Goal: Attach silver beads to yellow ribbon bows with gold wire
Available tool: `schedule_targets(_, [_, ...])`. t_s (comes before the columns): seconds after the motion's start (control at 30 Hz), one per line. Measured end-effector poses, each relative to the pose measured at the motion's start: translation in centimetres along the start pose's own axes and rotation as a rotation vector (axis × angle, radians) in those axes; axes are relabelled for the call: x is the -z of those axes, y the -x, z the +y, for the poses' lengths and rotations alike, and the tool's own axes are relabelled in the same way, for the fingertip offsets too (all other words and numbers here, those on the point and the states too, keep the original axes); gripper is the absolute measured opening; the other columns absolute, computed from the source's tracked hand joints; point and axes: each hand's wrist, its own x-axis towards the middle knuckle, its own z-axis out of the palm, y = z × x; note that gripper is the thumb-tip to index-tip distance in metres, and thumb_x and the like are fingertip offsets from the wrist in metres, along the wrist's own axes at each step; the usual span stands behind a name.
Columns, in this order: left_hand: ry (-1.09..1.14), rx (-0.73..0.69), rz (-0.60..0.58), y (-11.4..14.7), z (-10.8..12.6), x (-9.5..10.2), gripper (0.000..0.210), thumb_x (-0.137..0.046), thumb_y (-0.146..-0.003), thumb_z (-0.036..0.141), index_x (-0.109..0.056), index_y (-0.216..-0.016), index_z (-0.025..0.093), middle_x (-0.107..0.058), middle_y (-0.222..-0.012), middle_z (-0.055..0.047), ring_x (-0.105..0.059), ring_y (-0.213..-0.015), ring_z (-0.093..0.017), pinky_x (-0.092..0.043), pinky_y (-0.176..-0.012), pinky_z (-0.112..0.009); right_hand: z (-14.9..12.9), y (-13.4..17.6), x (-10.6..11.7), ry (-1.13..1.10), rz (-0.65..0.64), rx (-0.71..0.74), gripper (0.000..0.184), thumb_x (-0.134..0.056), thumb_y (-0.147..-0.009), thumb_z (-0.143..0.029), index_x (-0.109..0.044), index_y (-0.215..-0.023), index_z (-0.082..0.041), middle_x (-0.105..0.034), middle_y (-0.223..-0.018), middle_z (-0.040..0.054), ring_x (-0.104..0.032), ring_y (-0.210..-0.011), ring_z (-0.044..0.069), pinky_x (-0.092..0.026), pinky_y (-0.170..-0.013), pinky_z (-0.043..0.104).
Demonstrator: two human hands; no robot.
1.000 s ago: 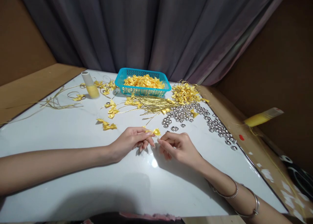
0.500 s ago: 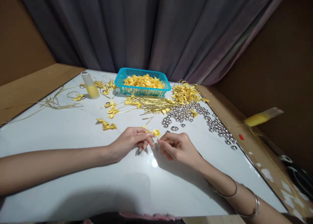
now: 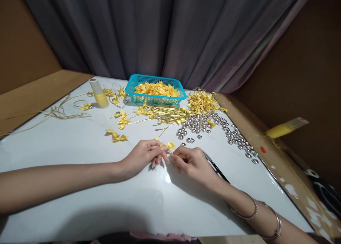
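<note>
My left hand [image 3: 150,153] pinches a small yellow ribbon bow [image 3: 171,145] between thumb and forefinger, just above the middle of the white table. Close beside it, my right hand [image 3: 190,162] is closed in a pinch near the bow's lower side. Whatever is between its fingertips is too fine to make out, perhaps a thread. A dark, slim tool [image 3: 216,166] lies on the table, partly hidden by my right hand and forearm. Two loose yellow bows [image 3: 117,136] rest left of my hands.
A blue basket [image 3: 156,102] holds many yellow bows. Before it lie gold wire ties [image 3: 167,113], a heap of tied bows [image 3: 202,100] and scattered silver beads [image 3: 197,123]. A spool of yellow thread [image 3: 100,99] stands at left; another spool [image 3: 285,128] sits beyond the right edge.
My right hand has shifted slightly left and down, closer to my left hand, uncovering more of the dark tool and a silver bead. The left hand keeps its hold on the bow.
</note>
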Motion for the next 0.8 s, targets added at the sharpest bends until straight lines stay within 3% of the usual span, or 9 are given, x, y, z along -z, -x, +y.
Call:
schedule_targets(0.27, [-0.134, -0.027, 0.038, 0.57, 0.16, -0.18, 0.033, -0.050, -0.088, 0.035, -0.061, -0.068, 0.012, -0.048, -0.049, 0.002, -0.044, -0.044, -0.008, -0.035, -0.043, -0.019, -0.29, -0.15, -0.33, -0.072, -0.002, -0.030, 0.025, -0.046, -0.079, -0.021, -0.053, -0.056, -0.016, -0.054, -0.045, -0.0012, -0.041, -0.042, 0.008, -0.031, -0.045, 0.021])
schedule_targets(0.8, [-0.179, -0.081, 0.031, 0.87, -0.14, -0.23, 0.032, -0.048, -0.090, 0.035, -0.061, -0.071, 0.012, -0.048, -0.050, 0.003, -0.043, -0.042, -0.007, -0.035, -0.042, -0.018, -0.43, 0.07, -0.35, -0.068, 0.008, 0.005, 0.027, -0.046, -0.081, -0.021, -0.054, -0.056, -0.015, -0.052, -0.045, -0.0016, -0.039, -0.041, 0.007, -0.029, -0.043, 0.019])
